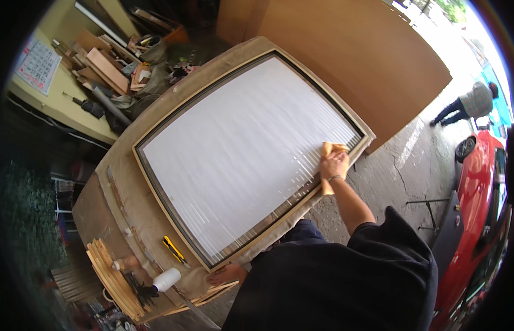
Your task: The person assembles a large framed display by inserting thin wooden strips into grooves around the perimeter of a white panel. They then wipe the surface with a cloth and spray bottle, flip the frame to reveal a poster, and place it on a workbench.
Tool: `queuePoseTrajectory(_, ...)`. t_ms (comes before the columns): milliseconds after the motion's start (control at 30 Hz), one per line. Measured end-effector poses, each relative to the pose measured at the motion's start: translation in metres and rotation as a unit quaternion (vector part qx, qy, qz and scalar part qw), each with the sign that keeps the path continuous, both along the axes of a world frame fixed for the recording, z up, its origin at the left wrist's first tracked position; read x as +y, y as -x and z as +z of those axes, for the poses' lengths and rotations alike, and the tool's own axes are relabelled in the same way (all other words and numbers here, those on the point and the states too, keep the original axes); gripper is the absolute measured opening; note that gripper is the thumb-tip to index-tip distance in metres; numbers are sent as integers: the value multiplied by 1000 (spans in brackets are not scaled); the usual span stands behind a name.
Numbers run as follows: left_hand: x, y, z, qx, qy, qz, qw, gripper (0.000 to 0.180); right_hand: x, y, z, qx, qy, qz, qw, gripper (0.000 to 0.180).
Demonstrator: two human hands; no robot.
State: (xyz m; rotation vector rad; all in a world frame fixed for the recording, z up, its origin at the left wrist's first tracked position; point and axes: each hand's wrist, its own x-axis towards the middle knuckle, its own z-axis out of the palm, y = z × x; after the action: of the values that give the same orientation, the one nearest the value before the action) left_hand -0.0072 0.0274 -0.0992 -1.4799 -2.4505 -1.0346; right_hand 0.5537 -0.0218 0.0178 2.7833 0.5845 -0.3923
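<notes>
My right hand (336, 164) presses a yellow-orange cloth (327, 186) onto the right end of a large framed panel (229, 138). The panel has a pale, shiny surface with ribbed bright streaks, a dark inner border and a light wooden frame. It lies flat on a worn brown worktable (120, 144). Beside the frame's near left corner, my left hand (226, 274) rests on the table edge, fingers stretched out and holding nothing. Close to it are a white bottle (167, 279) with a dark cap and a yellow-and-black utility knife (174, 250).
Thin wooden strips (110, 281) lie at the table's near left. A large brown board (345, 60) stands behind the table. Wood offcuts (105, 66) are piled at the far left. On the right are a red car (469, 220) and a walking person (472, 102).
</notes>
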Motion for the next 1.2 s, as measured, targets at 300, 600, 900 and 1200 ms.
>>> queuePoseTrajectory(300, -4, 6, -21, -27, 7, 59, 998, 72, 11, -127, 4, 18, -113, -160, 980, 76)
queuePoseTrajectory(600, 4, -17, 2, 17, 64, 104, 992, 75, 28, 20, -74, 206, -252, 381, 865, 63)
queuePoseTrajectory(900, 17, -44, 33, -30, 45, 109, 993, 67, 154, 278, -16, 454, -184, 767, 415, 57)
queuePoseTrajectory(1200, 11, -34, 22, 2, 70, 88, 994, 71, 175, 383, -11, 467, -218, 739, 434, 53)
